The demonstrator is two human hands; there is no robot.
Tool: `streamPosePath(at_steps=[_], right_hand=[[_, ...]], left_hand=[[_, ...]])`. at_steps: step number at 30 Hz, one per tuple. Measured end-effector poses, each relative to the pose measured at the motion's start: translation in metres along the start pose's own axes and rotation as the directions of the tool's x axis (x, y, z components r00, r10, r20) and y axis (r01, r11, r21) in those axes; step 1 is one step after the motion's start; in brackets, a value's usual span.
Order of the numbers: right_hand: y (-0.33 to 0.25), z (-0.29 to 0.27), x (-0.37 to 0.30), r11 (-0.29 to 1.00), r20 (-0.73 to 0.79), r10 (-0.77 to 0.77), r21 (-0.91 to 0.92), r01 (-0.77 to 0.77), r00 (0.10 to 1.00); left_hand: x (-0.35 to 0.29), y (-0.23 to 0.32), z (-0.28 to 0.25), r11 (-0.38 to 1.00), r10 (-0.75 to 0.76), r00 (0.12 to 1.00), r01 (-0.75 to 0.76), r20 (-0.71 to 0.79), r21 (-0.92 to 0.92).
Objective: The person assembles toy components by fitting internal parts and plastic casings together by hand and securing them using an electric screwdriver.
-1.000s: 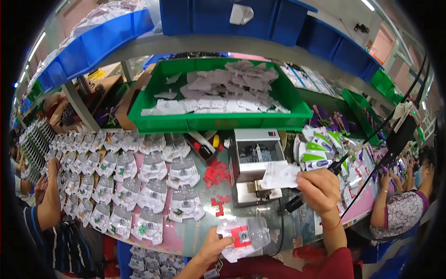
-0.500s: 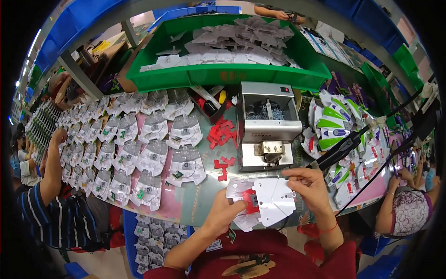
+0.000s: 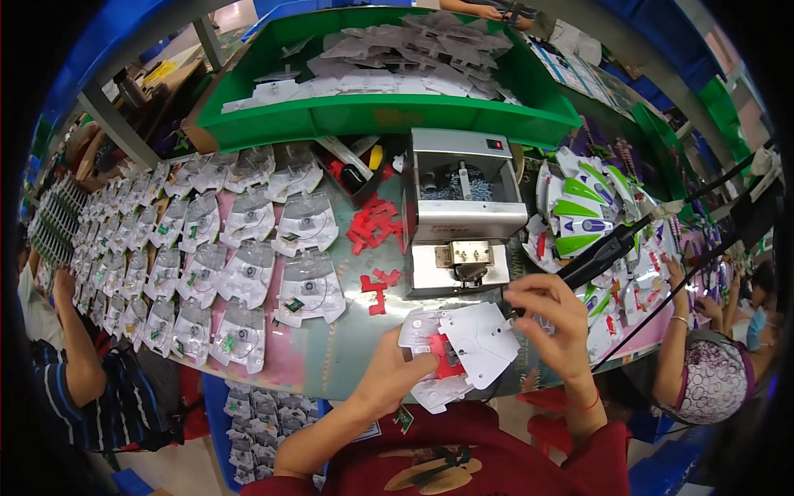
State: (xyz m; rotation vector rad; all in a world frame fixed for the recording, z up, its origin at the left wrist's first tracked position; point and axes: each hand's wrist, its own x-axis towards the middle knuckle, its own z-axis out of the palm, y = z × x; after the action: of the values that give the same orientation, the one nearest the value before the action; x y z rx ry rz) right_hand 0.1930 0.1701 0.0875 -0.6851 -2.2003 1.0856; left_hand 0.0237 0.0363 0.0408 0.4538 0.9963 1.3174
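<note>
My left hand [image 3: 392, 369] is closed on a white plastic housing [image 3: 426, 395], its thumb pressed by a red plastic piece [image 3: 447, 355] at the housing's middle. A flat white panel [image 3: 480, 343] with small holes lies over the housing's right part, tilted. At the panel's upper right corner is my right hand [image 3: 552, 318], thumb and fingers bent towards each other. Something small and dark shows by its fingertips, too small to name. A small green circuit board [image 3: 404, 419] hangs below the housing near my left wrist.
A screw feeder machine [image 3: 467, 219] stands ahead, with loose red pieces [image 3: 376, 223] to its left. Rows of white housings [image 3: 244, 273] cover the left. A green bin [image 3: 380, 116] of white parts is behind; green-and-white shells [image 3: 583, 215] pile up right. Co-workers sit either side.
The whole view has shifted, so the bench appears further left and higher. The white panel is tilted a little more. My right hand's fingers stay at its corner, slightly more spread.
</note>
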Motion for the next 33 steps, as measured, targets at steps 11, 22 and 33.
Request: streamPosePath(at_steps=[11, 22, 33], right_hand=[[-0.006, -0.007, -0.009, 0.846, 0.127, -0.342, -0.39, 0.363, 0.931], [-0.005, -0.006, -0.018, 0.835, 0.092, -0.391, -0.382, 0.395, 0.916], [-0.008, -0.005, -0.021, 0.778, 0.172, -0.382, -0.471, 0.416, 0.908]], left_hand=[[0.002, 0.017, 0.013, 0.998, -0.014, 0.997, 0.01, 0.075, 0.057], [0.001, 0.017, 0.016, 0.997, -0.004, 0.997, -0.002, 0.072, 0.071], [0.004, 0.016, 0.015, 0.994, -0.032, 0.997, 0.025, 0.065, 0.111]])
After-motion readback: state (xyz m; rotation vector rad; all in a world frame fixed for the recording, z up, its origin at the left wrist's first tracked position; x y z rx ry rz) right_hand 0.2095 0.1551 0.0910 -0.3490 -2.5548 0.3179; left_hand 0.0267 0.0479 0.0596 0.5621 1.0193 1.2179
